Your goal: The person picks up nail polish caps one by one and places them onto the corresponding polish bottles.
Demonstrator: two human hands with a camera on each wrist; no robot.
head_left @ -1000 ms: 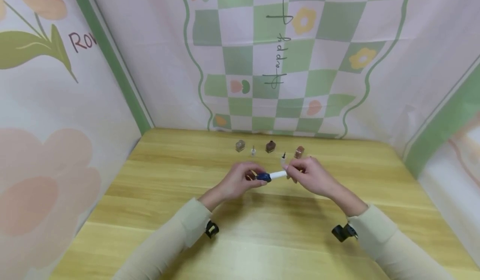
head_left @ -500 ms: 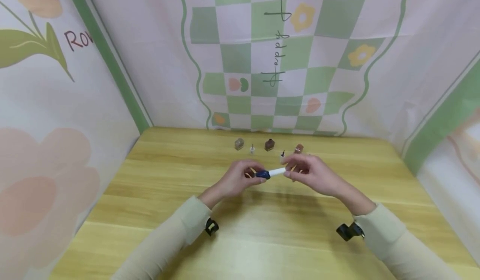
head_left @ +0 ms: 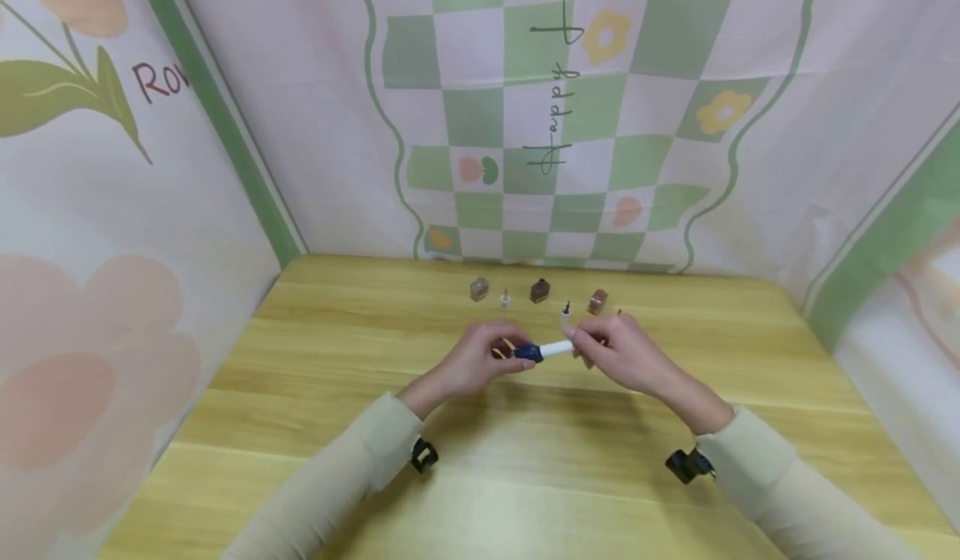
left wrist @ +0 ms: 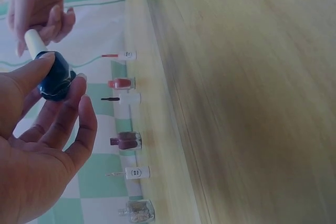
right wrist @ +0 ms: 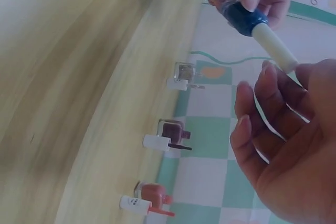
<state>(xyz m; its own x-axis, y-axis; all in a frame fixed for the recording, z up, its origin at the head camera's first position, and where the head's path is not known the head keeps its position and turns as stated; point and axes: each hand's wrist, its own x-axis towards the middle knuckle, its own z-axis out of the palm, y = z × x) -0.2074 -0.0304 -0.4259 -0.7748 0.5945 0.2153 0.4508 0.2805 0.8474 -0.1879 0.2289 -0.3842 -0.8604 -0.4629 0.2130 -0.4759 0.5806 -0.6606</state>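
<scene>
Between the thumb and fingers of my left hand [head_left: 476, 364] is a dark blue nail polish bottle [head_left: 528, 352], held on its side above the table. Its long white cap [head_left: 555, 348] points right and is still on the bottle. My right hand [head_left: 626, 353] pinches the free end of that cap with thumb and forefinger. In the right wrist view, the other fingers of this hand are loosely bent beside the cap [right wrist: 274, 47]. The left wrist view shows my left thumb lying across the blue bottle [left wrist: 54, 77] near its neck.
Along the table's [head_left: 480, 477] back stand uncapped bottles: glittery clear [head_left: 479, 289], dark purple [head_left: 540, 291] and pink [head_left: 597, 301]. White brush caps stand upright beside them, one with a pale brush [head_left: 506, 300], one dark [head_left: 566, 313], one red [left wrist: 126, 55]. A patterned cloth [head_left: 480, 118] hangs behind.
Half a second ago my right fingers were more spread at the cap's end; now they are drawn in on it again, as a second ago. My left hand and the bottle stay nearly still.
</scene>
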